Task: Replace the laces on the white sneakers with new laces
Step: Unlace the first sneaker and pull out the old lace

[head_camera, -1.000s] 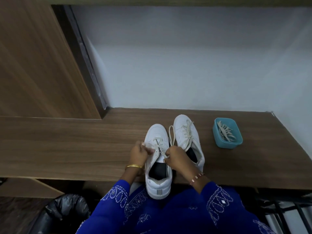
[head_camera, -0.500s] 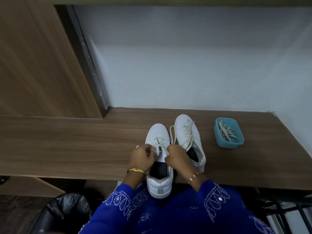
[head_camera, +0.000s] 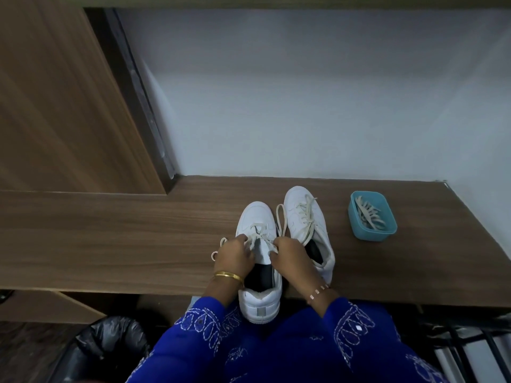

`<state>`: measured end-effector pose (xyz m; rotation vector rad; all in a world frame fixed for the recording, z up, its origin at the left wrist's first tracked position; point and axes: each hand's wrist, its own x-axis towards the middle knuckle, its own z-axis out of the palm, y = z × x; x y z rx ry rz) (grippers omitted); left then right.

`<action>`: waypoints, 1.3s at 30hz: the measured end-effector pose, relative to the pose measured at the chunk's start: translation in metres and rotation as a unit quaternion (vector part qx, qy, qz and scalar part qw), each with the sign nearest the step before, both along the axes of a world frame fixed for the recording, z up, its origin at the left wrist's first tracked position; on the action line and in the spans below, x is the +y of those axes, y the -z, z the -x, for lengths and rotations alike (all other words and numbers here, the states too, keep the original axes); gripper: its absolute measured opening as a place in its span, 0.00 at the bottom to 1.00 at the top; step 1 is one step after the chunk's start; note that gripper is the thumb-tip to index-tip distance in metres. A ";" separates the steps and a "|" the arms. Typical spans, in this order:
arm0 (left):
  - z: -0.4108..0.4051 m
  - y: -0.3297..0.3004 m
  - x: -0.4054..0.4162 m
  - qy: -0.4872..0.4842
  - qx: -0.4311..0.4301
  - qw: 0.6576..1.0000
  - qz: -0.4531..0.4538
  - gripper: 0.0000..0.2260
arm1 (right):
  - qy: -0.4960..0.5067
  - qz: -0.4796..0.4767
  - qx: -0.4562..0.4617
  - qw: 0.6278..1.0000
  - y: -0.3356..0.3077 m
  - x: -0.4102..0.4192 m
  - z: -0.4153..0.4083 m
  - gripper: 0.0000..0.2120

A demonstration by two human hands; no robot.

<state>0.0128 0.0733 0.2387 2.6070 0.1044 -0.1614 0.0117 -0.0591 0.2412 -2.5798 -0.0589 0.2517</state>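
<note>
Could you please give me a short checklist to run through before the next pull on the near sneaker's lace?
1. Both ends gripped: left hand and right hand each pinch the lace over the near sneaker: ok.
2. Sneaker seated on the wooden desk: its heel overhangs the front edge toward the lap: not ok.
3. Lace free of the far sneaker: a loop lies between the two shoes; whose it is, cannot tell.
4. Lace through every eyelet: hidden by the hands: cannot tell.
5. Laces at hand in the blue container: ok.
</note>
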 end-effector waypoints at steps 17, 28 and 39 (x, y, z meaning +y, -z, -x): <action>-0.010 -0.001 0.015 0.038 -0.019 0.997 0.063 0.21 | 0.007 -0.087 0.062 0.994 -0.021 -0.015 -0.020 0.12; -0.037 -0.003 0.005 0.045 -0.033 0.998 0.043 0.10 | -0.050 -0.029 -0.016 0.998 -0.008 0.004 -0.047 0.15; -0.039 0.008 0.011 0.017 -0.018 0.995 0.095 0.06 | 0.008 -0.125 -0.027 0.992 0.003 -0.002 -0.050 0.09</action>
